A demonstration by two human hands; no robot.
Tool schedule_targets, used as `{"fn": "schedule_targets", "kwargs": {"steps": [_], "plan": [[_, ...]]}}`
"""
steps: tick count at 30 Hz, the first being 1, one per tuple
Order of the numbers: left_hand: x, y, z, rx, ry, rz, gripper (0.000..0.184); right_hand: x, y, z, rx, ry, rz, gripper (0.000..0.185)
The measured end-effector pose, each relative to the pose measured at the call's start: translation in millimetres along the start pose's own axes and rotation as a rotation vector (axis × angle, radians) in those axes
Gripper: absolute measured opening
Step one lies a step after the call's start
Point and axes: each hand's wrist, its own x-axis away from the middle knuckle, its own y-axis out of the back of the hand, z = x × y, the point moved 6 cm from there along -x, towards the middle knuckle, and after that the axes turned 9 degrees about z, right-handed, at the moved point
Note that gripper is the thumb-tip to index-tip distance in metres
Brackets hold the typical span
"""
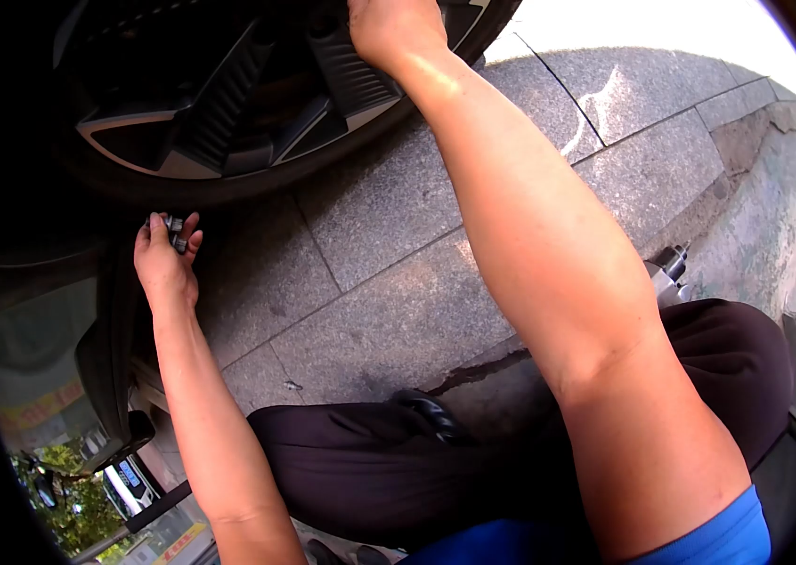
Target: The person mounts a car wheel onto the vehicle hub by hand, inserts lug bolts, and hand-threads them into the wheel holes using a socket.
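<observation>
A car wheel [219, 155] with black and silver spokes fills the upper left, its tyre low over the paving. Just below the tyre, my left hand [167, 259] is palm up with its fingers curled around several small dark metal wheel nuts [175, 232]. My right arm stretches up across the view to the wheel's rim. Only the back part of my right hand [398, 33] shows there; its fingers pass beyond the top edge, so what they touch is hidden.
Grey stone paving [398, 301] lies under the wheel. A silver and black power tool [669, 268] is partly hidden behind my right arm, beside my knee [732, 377]. A dark car body panel [40, 330] stands on the left. Bright sunlight hits the ground at the upper right.
</observation>
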Motion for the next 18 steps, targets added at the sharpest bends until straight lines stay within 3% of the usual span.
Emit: {"fn": "schedule_targets", "kwargs": {"steps": [3, 5, 6, 7, 9, 10, 11, 12, 15, 17, 18], "plan": [[1, 0, -2, -0.008, 0.013, 0.018, 0.031, -9, -5, -7, 0.026, -0.054, -0.002, 0.032], [2, -1, -2, 0.005, 0.019, 0.036, 0.031, -12, -3, -12, -0.209, -0.075, -0.119, 0.034], [2, 0, -1, 0.003, 0.022, 0.034, 0.031, 2, -2, -6, -0.686, -0.423, 0.117, 0.041], [1, 1, -1, 0.005, 0.026, 0.041, 0.031, -8, -17, -20, -0.884, -0.372, 0.101, 0.047], [1, 2, -2, 0.014, 0.024, 0.046, 0.031, -4, -18, -21, -0.904, -0.472, 0.185, 0.045], [2, 3, -3, 0.023, 0.029, 0.048, 0.03, -1, -7, -13, -0.597, -0.472, 0.259, 0.044], [3, 3, -4, 0.031, 0.035, 0.051, 0.029, -1, -15, -19, -0.596, -0.467, 0.255, 0.044], [3, 2, -4, 0.032, 0.035, 0.055, 0.029, 1, 6, -3, -0.252, -0.096, -0.165, 0.046], [9, 5, -2, 0.092, 0.085, 0.011, 0.028, 24, 21, 21, 0.121, 0.281, -0.527, 0.046], [17, 2, -3, 0.093, 0.117, -0.012, 0.027, -1, 2, -15, -0.323, -0.229, 0.072, 0.045], [21, 1, -6, 0.095, 0.107, 0.001, 0.026, -2, -11, -23, -0.807, -0.424, 0.129, 0.047]]}}
